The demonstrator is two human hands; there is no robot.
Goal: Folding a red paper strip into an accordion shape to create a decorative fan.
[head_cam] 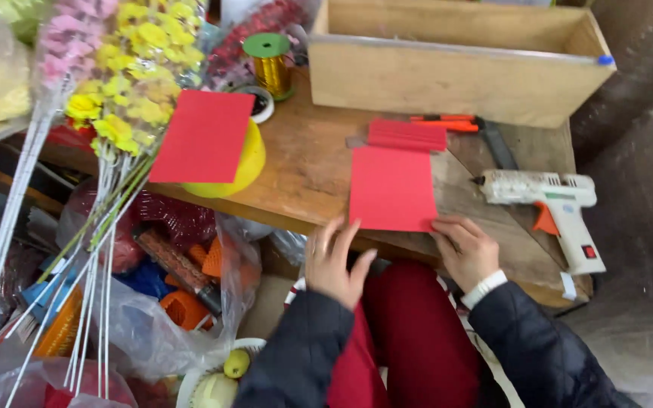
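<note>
Surface: a worn wooden table point(307, 162).
Laid on it: red paper sheet point(391, 189), white glue gun point(557, 204), orange-handled cutter point(447, 121), wooden box point(455, 72), gold ribbon spool point(270, 64).

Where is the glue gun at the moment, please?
In the head view, the white glue gun lies on the right side of the wooden table, just right of the red paper sheet and beyond the right hand.

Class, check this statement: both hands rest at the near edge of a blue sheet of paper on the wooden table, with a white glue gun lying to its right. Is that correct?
Not quite. The head view shows the sheet of paper is red, not blue. The rest holds: the left hand and right hand are at its near edge on the wooden table, and the white glue gun lies to its right.
</note>
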